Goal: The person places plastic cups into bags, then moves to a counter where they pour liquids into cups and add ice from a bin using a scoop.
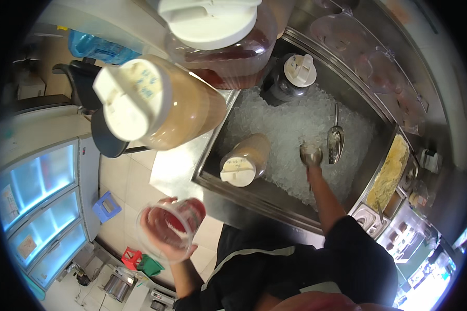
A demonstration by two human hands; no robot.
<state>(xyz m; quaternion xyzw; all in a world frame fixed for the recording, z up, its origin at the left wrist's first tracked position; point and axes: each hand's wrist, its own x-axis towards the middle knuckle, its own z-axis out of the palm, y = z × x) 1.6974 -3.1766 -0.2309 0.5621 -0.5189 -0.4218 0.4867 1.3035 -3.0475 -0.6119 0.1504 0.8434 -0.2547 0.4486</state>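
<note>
My left hand (159,233) is wrapped around a clear plastic cup (171,229) with red contents at its bottom; its wide mouth faces the camera. Over the ice bin, my right hand (313,170) holds a metal scoop (311,153), its bowl at the crushed ice (284,120). A second metal scoop (336,144) lies on the ice just beyond it. In the same bin stand a dark pitcher with a white lid (300,72) and a pitcher of tan liquid (253,153), also white-lidded.
Large white-lidded pitchers, one tan (186,105) and one dark red (222,58), stand at the bin's left edge. Food pans, one with yellow contents (389,171), line the right side. Plastic stools (107,207) and a lit glass-door refrigerator (43,186) are at left.
</note>
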